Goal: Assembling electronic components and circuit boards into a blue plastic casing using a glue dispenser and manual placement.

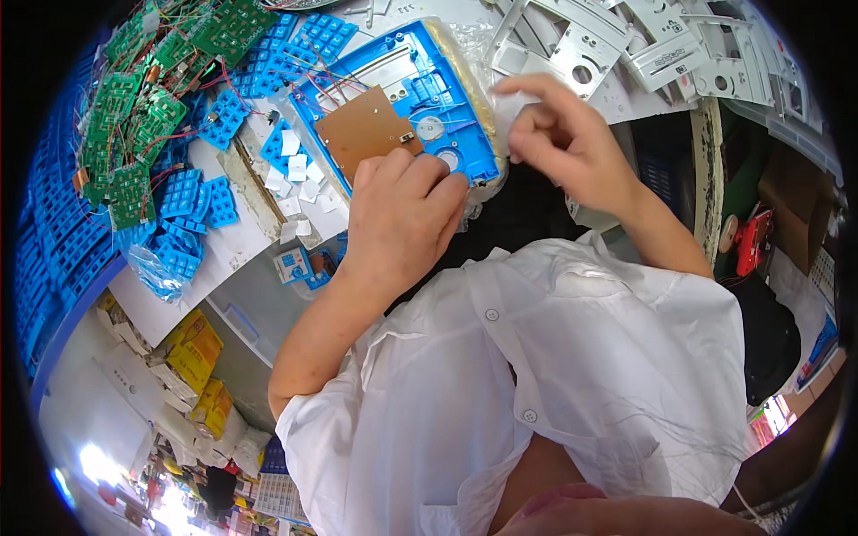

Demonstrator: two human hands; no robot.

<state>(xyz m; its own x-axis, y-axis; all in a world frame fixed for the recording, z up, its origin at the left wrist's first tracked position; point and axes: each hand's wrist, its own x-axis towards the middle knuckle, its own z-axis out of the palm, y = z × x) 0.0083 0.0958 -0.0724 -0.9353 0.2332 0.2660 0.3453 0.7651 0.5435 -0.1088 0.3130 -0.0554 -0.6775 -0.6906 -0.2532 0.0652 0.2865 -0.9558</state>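
A blue plastic casing [475,134] lies in front of me, with a silver-grey round part, thin wires and a long light panel inside. Over its lower left part rests a bare brown circuit board [357,129], slightly askew. My left hand [398,210] grips the near edge of this board, its fingers bent over it and their tips partly hidden. My right hand [572,143] hovers beside the casing's right edge, index finger stretched out and the others loosely curled; I see nothing held in it. Under the casing is a yellowish pad [460,67] wrapped in clear plastic.
Green circuit boards [134,125] with wires are heaped at the left, among blue keypads [183,196]. Small white square pieces [297,168] lie left of the casing. White plastic frames [581,45] are piled at the back right. Yellow boxes [192,353] stand lower left.
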